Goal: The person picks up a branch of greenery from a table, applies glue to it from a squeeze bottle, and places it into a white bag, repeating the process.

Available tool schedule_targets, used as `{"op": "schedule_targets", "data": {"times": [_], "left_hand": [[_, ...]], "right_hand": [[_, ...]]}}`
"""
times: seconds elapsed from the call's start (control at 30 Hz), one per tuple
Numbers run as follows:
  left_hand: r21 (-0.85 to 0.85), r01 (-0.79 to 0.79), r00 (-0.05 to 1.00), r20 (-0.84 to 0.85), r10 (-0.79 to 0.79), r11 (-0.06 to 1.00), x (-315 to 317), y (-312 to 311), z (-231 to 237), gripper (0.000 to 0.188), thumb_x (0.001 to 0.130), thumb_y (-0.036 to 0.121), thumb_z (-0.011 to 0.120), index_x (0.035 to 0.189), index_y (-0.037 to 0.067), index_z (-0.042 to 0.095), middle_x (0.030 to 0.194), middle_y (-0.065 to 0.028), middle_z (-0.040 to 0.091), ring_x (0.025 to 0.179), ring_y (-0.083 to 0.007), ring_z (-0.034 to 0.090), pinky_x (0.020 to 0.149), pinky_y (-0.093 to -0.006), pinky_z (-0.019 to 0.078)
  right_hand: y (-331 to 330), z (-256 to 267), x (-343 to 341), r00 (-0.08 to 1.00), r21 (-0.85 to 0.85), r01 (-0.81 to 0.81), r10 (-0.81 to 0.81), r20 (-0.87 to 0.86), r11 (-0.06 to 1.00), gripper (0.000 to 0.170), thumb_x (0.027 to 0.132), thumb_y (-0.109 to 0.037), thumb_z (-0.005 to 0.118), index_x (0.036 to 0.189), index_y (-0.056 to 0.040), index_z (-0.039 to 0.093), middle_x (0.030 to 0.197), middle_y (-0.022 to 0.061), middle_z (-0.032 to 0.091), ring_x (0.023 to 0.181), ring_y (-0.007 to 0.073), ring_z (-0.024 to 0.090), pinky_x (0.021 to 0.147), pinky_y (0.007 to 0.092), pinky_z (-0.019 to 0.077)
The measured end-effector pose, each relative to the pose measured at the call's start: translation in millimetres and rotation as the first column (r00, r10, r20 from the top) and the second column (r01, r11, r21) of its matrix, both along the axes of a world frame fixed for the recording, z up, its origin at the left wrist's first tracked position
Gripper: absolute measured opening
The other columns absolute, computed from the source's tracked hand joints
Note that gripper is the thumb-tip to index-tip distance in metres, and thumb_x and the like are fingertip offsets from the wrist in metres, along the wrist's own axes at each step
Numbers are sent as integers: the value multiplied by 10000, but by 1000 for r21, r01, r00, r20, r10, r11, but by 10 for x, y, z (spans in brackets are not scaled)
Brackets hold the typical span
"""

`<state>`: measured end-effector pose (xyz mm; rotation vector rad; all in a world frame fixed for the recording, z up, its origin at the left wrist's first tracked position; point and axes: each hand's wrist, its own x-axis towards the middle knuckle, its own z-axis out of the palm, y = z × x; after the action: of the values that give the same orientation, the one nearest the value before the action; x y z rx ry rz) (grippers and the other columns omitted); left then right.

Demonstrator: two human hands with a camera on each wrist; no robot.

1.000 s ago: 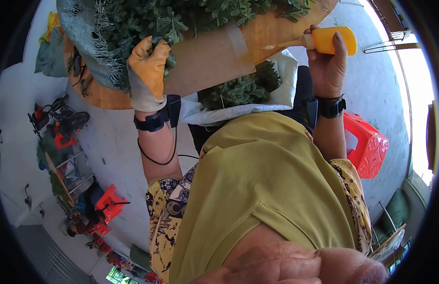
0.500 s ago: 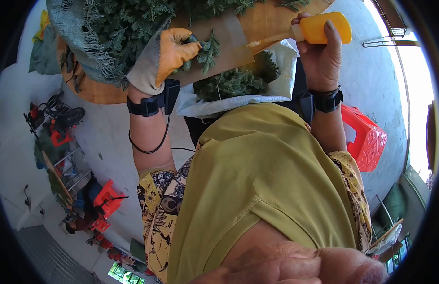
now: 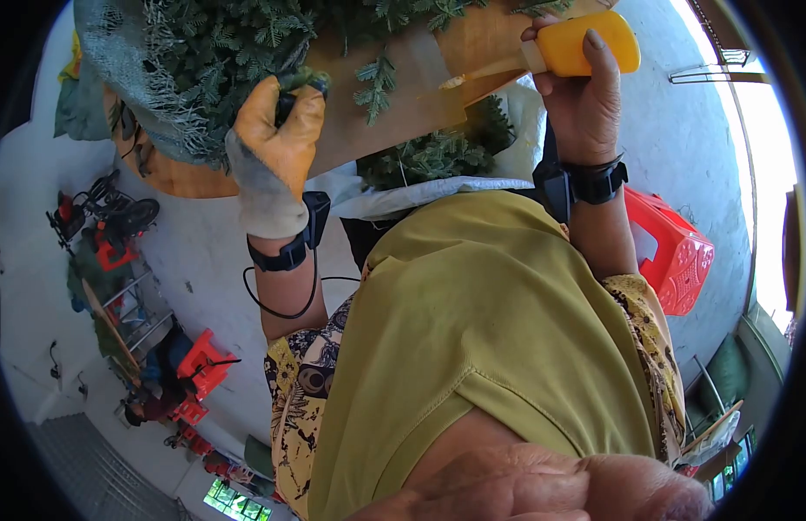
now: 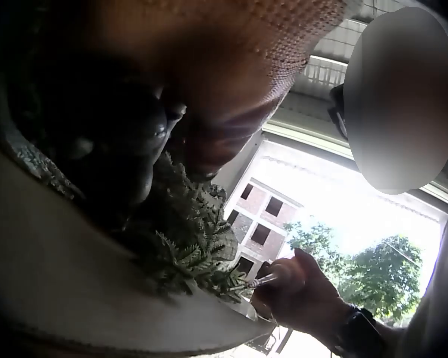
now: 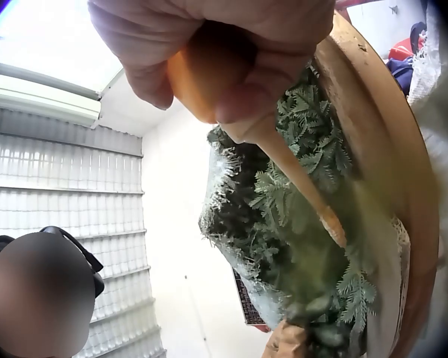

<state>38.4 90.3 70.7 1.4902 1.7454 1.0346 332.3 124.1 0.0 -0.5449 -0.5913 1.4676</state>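
My gloved left hand (image 3: pixel 277 161), in orange and grey, bends its dark fingertips at the edge of a heap of fir branches (image 3: pixel 238 52). I cannot tell whether a stem is pinched there. To its right, a small fir sprig (image 3: pixel 375 87) lies on a brown sheet (image 3: pixel 346 135) that covers part of the wooden table (image 3: pixel 173 178). My bare right hand (image 3: pixel 585 108) grips a yellow squeeze bottle (image 3: pixel 594 42), tilted so its long nozzle (image 3: pixel 485 73) points left towards the sprig. In the right wrist view, the crusted nozzle tip (image 5: pixel 332 227) shows just above the sprig (image 5: pixel 356 291).
A white sack (image 3: pixel 446 186) with more fir lies across the lap under the table edge. Woven sacking (image 3: pixel 116 78) borders the heap at left. Red plastic stools stand at right (image 3: pixel 685 265) and lower left (image 3: pixel 208 360); a motorbike toy-sized in view (image 3: pixel 116 208) is beyond.
My left hand carried the sprig right over the sheet, let go of it there, and moved back left to the heap. My right hand shifted slightly up and left with the bottle.
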Motion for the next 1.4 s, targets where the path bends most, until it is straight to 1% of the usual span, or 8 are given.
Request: {"op": "schedule_targets", "data": {"times": [0.2, 0.57, 0.73, 0.83, 0.97, 1.03, 1.27, 1.4], "left_hand": [[-18, 181, 830, -533, -163, 983, 238, -216, -78, 277, 809, 206, 774, 998, 23, 686, 676, -41, 596, 611, -88, 491, 578, -267, 425], [-64, 159, 982, -90, -164, 985, -28, -107, -247, 56, 851, 57, 638, 862, 2, 645, 648, -9, 555, 594, -37, 457, 533, -236, 401], [-383, 226, 959, 247, -136, 896, -173, -163, -10, 33, 858, 11, 606, 843, -6, 629, 687, 41, 539, 598, -41, 437, 540, -220, 384], [-337, 365, 931, 129, -341, 868, -331, -132, -98, 34, 862, 14, 604, 862, -6, 631, 693, 36, 544, 612, -37, 436, 547, -217, 377], [-351, 351, 936, 122, -329, 868, -323, -97, -70, 69, 880, 51, 589, 876, 17, 649, 658, 48, 536, 568, -21, 448, 513, -196, 352], [-385, 356, 934, 123, -335, 852, -279, -94, -22, 59, 867, 49, 608, 849, -7, 619, 682, 37, 543, 624, -35, 421, 548, -224, 367], [-398, 369, 927, 93, -363, 840, -327, -83, -40, 72, 877, 70, 606, 885, 10, 646, 698, 51, 536, 610, -26, 423, 542, -206, 347], [-376, 395, 916, 91, -391, 838, -332, -84, -53, 81, 877, 84, 606, 873, 8, 631, 691, 47, 530, 616, -36, 421, 545, -222, 349]], "right_hand": [[-8, 12, 5, 999, -9, 35, -35, 1, 999, 433, 952, -303, 589, 1232, 12, 490, 1138, 190, 628, 1064, 273, 609, 562, 254, 473], [-34, 0, 31, 998, -28, 43, -44, -41, 999, 431, 945, -295, 600, 1209, 32, 506, 1154, 205, 613, 1062, 289, 601, 578, 255, 473], [-67, 27, 20, 998, -57, 28, -30, -49, 998, 455, 940, -317, 599, 1199, 48, 514, 1152, 209, 610, 1064, 286, 595, 575, 253, 470], [-72, 43, -7, 997, -51, -23, 19, -70, 998, 458, 939, -324, 593, 1186, 58, 536, 1139, 209, 609, 1069, 289, 590, 565, 254, 469], [-79, 157, -200, 997, -44, -50, 47, -60, 998, 447, 935, -327, 591, 1163, 56, 570, 1118, 200, 613, 1032, 263, 598, 552, 252, 467], [-77, 233, -341, 998, -22, -16, 15, -57, 1000, 399, 913, -340, 643, 1111, 1, 581, 974, 158, 665, 706, 206, 650, 462, 244, 490], [-43, 232, -513, 999, -93, -45, 42, -34, 995, 399, 939, -346, 607, 1131, 2, 569, 1014, 168, 655, 752, 226, 667, 460, 250, 516], [-34, 165, -457, 977, -12, -184, 184, 109, 983, 425, 926, -336, 595, 1130, 37, 598, 1103, 189, 624, 965, 216, 605, 546, 243, 461]]}}
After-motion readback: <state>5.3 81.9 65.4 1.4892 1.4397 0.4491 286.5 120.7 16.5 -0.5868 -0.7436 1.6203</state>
